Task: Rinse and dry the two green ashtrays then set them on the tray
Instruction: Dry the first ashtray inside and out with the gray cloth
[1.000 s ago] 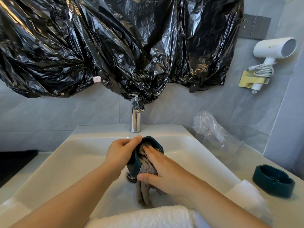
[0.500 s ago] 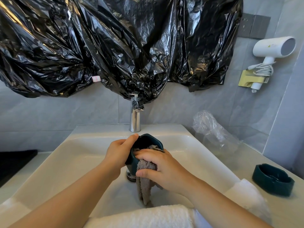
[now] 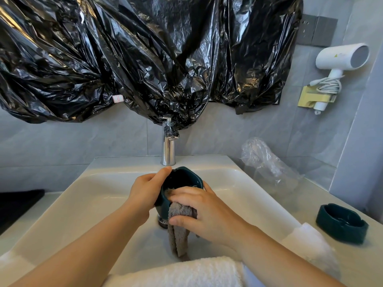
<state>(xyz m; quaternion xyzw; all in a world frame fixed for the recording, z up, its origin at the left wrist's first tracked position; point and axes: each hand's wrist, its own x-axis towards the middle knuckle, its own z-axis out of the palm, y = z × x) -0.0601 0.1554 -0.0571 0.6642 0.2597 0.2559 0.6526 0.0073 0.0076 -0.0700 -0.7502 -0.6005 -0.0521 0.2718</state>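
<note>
Gripping one green ashtray (image 3: 182, 179) by its side wall, the left hand (image 3: 145, 191) holds it tipped on edge over the sink (image 3: 89, 183) at the centre of the frame, its hollow turned toward the right hand (image 3: 205, 214). That hand's grip is clenched on a grey-brown cloth (image 3: 178, 233): the fingers press one end into the hollow, the thumb pinches the cloth below, and the loose end hangs toward the basin floor. The chrome tap (image 3: 168, 150) stands just behind, and no water is seen running. The second green ashtray (image 3: 342, 226) sits upright on the desk (image 3: 306, 195) at the lower right, well apart from the hands, near a white towel (image 3: 186, 272) that lies along the bottom edge. No tray can be made out for certain, though a dark flat shape (image 3: 18, 206) at the far left may be one.

This looks like the drying step for the first ashtray. To do it well, the cloth likely needs working right round the inside, into the corners and rim notches, then over the outer wall and base. The left grip wants to be firm, since a wet glazed piece could slip and chip on the basin. Turning the ashtray a little at a time would bring a dry patch of cloth to each face.
</note>
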